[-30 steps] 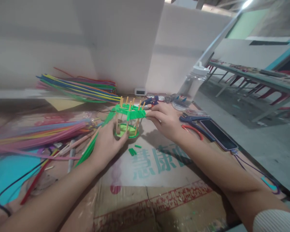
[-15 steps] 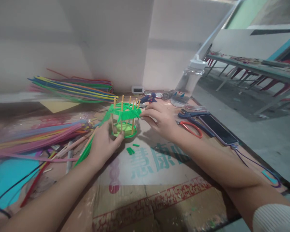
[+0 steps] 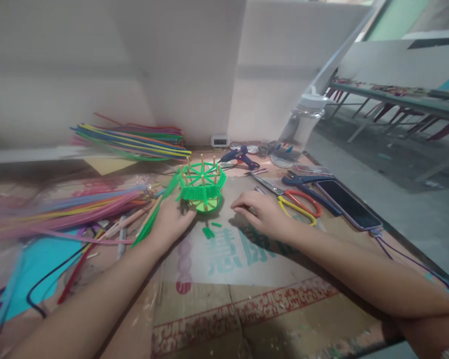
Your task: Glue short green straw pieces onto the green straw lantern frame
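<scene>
L hand (image 3: 172, 219) holds grn frame (image 3: 201, 193); R hand (image 3: 261, 212) half-curled nr it.

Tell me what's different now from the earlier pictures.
The right hand has left the green frame's rim and drawn back toward the person, uncovering more of the scissors. The frame looks turned and tipped toward the camera, showing its spoked top. The left hand stays at the frame's lower left; the green offcuts and glue gun look unmoved.
</scene>
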### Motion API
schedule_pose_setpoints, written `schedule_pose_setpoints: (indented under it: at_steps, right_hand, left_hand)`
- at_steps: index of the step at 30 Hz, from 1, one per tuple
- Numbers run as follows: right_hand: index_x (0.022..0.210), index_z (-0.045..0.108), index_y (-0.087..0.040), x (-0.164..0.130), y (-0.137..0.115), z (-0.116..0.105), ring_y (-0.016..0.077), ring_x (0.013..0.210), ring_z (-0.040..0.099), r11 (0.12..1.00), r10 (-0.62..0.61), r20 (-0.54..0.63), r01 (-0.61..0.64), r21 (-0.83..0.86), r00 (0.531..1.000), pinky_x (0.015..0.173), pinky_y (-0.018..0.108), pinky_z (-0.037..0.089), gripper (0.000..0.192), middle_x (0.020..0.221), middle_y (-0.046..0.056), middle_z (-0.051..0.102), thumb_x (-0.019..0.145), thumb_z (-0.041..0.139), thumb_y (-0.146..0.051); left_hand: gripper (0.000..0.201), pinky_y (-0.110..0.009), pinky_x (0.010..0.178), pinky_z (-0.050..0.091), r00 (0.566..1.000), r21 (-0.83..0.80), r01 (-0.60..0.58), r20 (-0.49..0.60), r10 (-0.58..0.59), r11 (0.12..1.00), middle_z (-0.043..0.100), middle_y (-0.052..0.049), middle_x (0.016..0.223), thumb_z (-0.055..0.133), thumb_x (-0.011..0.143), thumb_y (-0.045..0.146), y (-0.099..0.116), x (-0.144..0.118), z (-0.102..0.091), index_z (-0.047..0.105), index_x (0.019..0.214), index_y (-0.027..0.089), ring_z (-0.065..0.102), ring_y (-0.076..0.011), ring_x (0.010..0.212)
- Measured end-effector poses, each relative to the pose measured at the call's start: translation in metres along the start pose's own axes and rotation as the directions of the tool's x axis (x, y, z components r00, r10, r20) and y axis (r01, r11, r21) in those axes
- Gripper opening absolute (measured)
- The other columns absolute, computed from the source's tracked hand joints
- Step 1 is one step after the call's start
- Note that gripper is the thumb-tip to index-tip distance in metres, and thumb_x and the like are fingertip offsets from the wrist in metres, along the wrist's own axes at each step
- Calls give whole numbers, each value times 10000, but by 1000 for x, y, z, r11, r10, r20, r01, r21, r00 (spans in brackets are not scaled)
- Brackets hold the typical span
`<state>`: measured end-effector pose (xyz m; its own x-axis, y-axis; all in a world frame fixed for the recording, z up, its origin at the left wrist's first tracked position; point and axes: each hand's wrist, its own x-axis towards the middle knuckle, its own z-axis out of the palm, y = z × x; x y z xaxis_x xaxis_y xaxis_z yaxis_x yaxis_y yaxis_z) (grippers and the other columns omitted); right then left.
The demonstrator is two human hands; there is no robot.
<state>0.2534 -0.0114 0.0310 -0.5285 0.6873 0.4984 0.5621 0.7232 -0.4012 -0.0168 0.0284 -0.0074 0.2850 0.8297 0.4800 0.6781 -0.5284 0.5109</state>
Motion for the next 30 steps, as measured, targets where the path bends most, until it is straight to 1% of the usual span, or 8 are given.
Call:
schedule_pose_setpoints:
  at_steps: [3, 6, 11, 13, 16, 20, 24, 30]
  right_hand:
    - [921, 682, -173, 3, 3, -5, 186, 801, 633, 995, 95, 39, -95, -12, 995, 757, 325, 480, 145, 868, 71, 720, 973, 552, -210]
    - [891, 687, -173, 13, 11, -14, 180, 765, 633, 975, 224, 23, -223, -14, 974, 701, 305, 473, 129, 849, 62, 722, 942, 575, -210]
    - [967, 668, -170, 29, 52, -33, 185, 766, 633, 929, 354, -19, -354, -108, 935, 697, 307, 470, 120, 872, 48, 702, 898, 616, -253]
    - [1049, 642, -158, 34, 79, -38, 213, 840, 641, 878, 439, -78, -446, -174, 895, 753, 339, 486, 228, 957, 76, 696, 873, 652, -303]
    - [1189, 589, -106, 45, 118, -40, 278, 996, 650, 766, 619, -124, -631, -127, 776, 835, 394, 506, 430, 1139, 174, 674, 842, 690, -338]
    - [1336, 544, -112, 66, 146, -34, 313, 1169, 629, 775, 628, -27, -628, -74, 778, 922, 398, 503, 591, 1322, 214, 634, 837, 728, -370]
    - [1254, 621, -141, 89, 154, -22, 256, 1050, 689, 795, 607, 71, -604, -60, 792, 902, 340, 514, 503, 1174, 127, 733, 808, 772, -320]
    - [1080, 673, -92, 105, 159, -7, 285, 954, 702, 761, 643, 9, -638, -121, 765, 850, 372, 537, 321, 1022, 164, 755, 821, 723, -276]
  left_hand:
    - [211, -423, 961, 509, 1000, 10, 13, 18, -14, 1000, 725, -51, 911, 531, 884, 281, -1, 0, 3, 676, 1023, 216, 681, -285, 998]
    - [199, -423, 967, 507, 1000, 5, 6, 24, -6, 1000, 732, -55, 960, 545, 888, 296, 0, 1, 3, 676, 1012, 211, 673, -285, 1040]
    - [234, -442, 962, 512, 999, 11, 26, 24, -26, 1000, 735, -85, 981, 530, 905, 342, -3, 1, 5, 678, 1011, 194, 671, -291, 1027]
    - [231, -448, 925, 526, 998, 27, 47, 47, -48, 999, 734, -92, 906, 513, 901, 336, -9, 0, 6, 690, 941, 193, 686, -295, 951]
    - [194, -442, 895, 532, 996, 48, 49, 72, -53, 998, 726, -94, 829, 542, 853, 305, -15, -1, 8, 703, 860, 197, 692, -299, 889]
    - [167, -422, 860, 542, 994, 53, 34, 104, -39, 998, 702, -65, 718, 566, 814, 292, -17, 0, 8, 711, 823, 210, 689, -280, 785]
    - [160, -401, 837, 549, 992, 46, 32, 118, -37, 998, 696, -55, 687, 567, 817, 293, -16, 1, 7, 709, 815, 219, 696, -279, 797]
    - [153, -411, 824, 552, 993, 25, 26, 114, -28, 999, 712, -74, 721, 581, 812, 296, -16, 0, 6, 715, 810, 220, 706, -304, 856]
